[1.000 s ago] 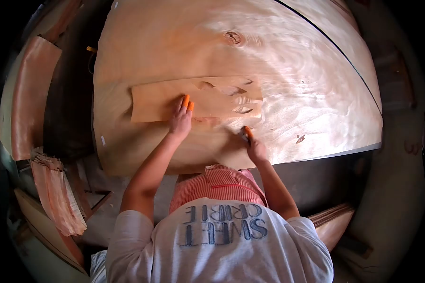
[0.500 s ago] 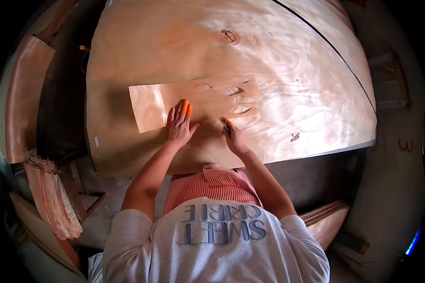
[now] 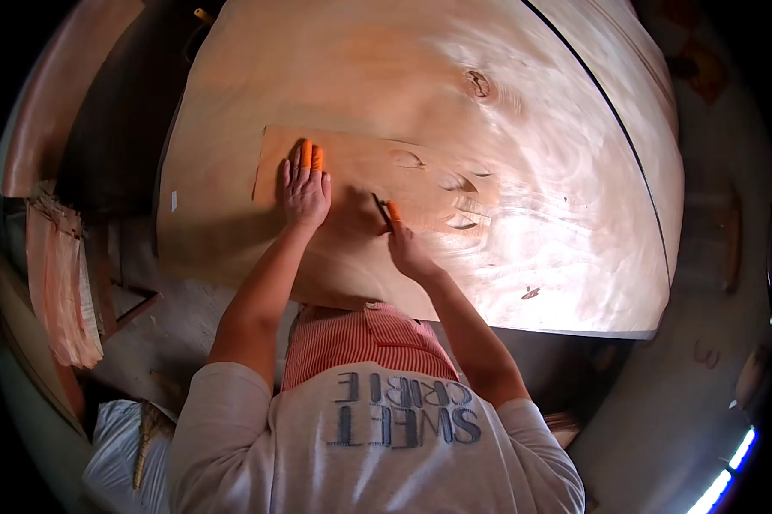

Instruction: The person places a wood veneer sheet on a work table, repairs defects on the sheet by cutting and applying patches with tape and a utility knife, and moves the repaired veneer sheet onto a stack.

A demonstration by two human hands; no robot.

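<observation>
A rectangular strip of wood veneer (image 3: 352, 154) lies on a large pale veneer sheet (image 3: 335, 60). Several slits and curled openings show near the strip's right end. My left hand (image 3: 307, 197) rests flat on the strip's left part, fingers stretched out, with orange covers on two of them. In my right hand (image 3: 410, 250) is a slim dark knife (image 3: 381, 211), its tip pointing up and left over the strip's lower edge area. An orange cover sits on a finger of this hand too. The exact contact of the blade is too small to make out.
A dark line (image 3: 600, 86) runs across the large sheet's right side, and a knot (image 3: 477, 83) marks its upper part. Bundled veneer strips (image 3: 60, 278) stand at the left. A white sack (image 3: 129, 450) lies at lower left.
My left hand has shifted left and up along the strip, whose left end now lies flatter. The right hand with the knife has moved left. The whole view has turned somewhat.
</observation>
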